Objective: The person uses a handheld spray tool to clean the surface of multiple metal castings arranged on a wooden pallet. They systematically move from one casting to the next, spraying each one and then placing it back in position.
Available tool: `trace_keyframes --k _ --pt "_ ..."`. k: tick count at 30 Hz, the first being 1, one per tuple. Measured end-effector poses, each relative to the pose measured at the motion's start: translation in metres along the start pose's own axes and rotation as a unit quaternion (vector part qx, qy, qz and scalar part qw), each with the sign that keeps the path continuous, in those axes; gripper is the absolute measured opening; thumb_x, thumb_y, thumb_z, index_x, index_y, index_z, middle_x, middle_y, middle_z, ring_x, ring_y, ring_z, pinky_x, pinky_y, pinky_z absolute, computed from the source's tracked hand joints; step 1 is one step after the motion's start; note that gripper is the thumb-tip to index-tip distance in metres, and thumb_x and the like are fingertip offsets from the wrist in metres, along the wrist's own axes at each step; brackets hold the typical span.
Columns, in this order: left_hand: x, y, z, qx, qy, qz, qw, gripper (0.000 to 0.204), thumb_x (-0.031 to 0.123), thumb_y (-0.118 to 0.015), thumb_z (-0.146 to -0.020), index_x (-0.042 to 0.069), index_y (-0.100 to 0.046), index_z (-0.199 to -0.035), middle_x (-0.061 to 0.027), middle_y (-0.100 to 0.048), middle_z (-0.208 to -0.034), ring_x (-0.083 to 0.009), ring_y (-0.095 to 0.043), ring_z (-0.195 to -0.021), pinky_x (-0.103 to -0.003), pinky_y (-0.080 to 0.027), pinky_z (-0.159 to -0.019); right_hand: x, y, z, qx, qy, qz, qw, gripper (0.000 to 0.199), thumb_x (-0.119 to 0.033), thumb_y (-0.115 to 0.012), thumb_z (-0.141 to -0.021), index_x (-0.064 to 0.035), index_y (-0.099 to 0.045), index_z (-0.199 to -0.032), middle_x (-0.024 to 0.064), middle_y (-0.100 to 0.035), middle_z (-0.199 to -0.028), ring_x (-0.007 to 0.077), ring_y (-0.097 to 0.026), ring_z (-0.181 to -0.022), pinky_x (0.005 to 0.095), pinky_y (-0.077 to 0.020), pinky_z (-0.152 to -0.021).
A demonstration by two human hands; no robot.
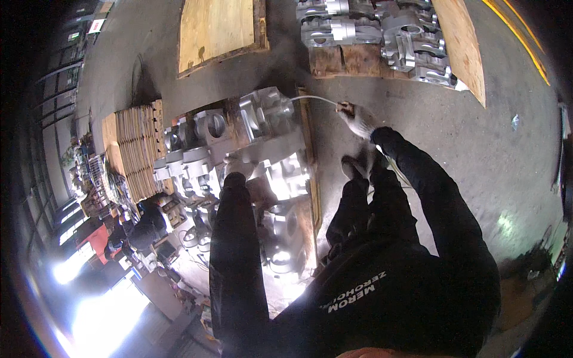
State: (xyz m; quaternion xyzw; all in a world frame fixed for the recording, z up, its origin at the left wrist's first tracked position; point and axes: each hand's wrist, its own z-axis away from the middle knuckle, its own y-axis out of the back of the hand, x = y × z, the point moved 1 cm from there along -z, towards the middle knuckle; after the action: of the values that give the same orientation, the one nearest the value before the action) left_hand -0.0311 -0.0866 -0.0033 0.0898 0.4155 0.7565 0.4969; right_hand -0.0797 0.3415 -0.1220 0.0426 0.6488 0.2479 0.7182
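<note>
My right hand (356,121), in a pale glove, is closed on what looks like an air blow gun with a dark body and a long, thin, curved nozzle (316,98). The nozzle's far end reaches a grey metal casting (265,110) at the right side of the group on the pallet. My left hand (239,165), also gloved, lies against the castings nearer to me. Its fingers blend with the bright metal and are too blurred to make out. Beside it to the left stands a casting with round collars (194,161). Behind that is a casting with a large round bore (212,124).
A stack of thin brown sheets (134,149) stands left of the castings. Further off are a wooden board (218,30) and a second pallet of castings (358,30) with a plywood side (459,42). A thin hose (401,176) runs beside my legs. Yellow lines mark the floor at far right.
</note>
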Motion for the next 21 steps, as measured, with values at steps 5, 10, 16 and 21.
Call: trace_keyframes --k 5,10,16,21 --pt "-0.013 -0.015 -0.019 0.035 -0.045 -0.067 0.996 0.134 0.063 -0.075 -0.073 -0.02 -0.002 -0.146 -0.0349 -0.036 -0.148 -0.0392 -0.044 -0.137 -0.04 -0.038 -0.113 0.008 -0.002 -0.006 -0.061 -0.044 0.036 0.996 0.029 -0.034 -0.055 -0.098 -0.0089 -0.064 -0.11 0.0172 -0.07 -0.095 0.0395 -0.067 -0.085 0.0428 -0.0523 -0.071" --pt "0.008 0.007 0.007 -0.005 -0.001 0.003 1.0 0.134 0.064 -0.076 -0.071 -0.02 -0.004 -0.147 -0.0337 -0.035 -0.149 -0.0384 -0.043 -0.138 -0.04 -0.038 -0.113 0.002 -0.008 -0.009 -0.01 -0.053 0.081 0.995 0.034 -0.037 -0.058 -0.097 -0.0088 -0.066 -0.114 0.0178 -0.07 -0.102 0.0373 -0.068 -0.091 0.0424 -0.0533 -0.076" --pt "-0.014 -0.006 -0.011 0.018 -0.009 -0.012 1.0 0.112 0.062 -0.076 -0.071 -0.005 -0.028 -0.148 -0.0246 -0.042 -0.148 -0.0334 -0.046 -0.136 -0.042 -0.04 -0.112 -0.037 -0.017 -0.021 -0.083 -0.072 0.039 0.993 0.023 -0.025 -0.06 -0.097 -0.0059 -0.068 -0.106 0.0186 -0.07 -0.104 0.0315 -0.069 -0.095 0.0411 -0.0523 -0.081" --pt "-0.064 -0.077 -0.066 0.048 -0.25 0.121 0.96 0.076 0.043 -0.068 -0.089 0.007 -0.039 -0.149 -0.0181 -0.042 -0.152 -0.0302 -0.043 -0.137 -0.041 -0.034 -0.115 -0.009 -0.028 -0.007 -0.025 -0.011 -0.021 0.999 0.032 -0.032 -0.057 -0.097 -0.0029 -0.062 -0.111 0.0154 -0.067 -0.103 0.0283 -0.064 -0.096 0.0399 -0.0495 -0.087"
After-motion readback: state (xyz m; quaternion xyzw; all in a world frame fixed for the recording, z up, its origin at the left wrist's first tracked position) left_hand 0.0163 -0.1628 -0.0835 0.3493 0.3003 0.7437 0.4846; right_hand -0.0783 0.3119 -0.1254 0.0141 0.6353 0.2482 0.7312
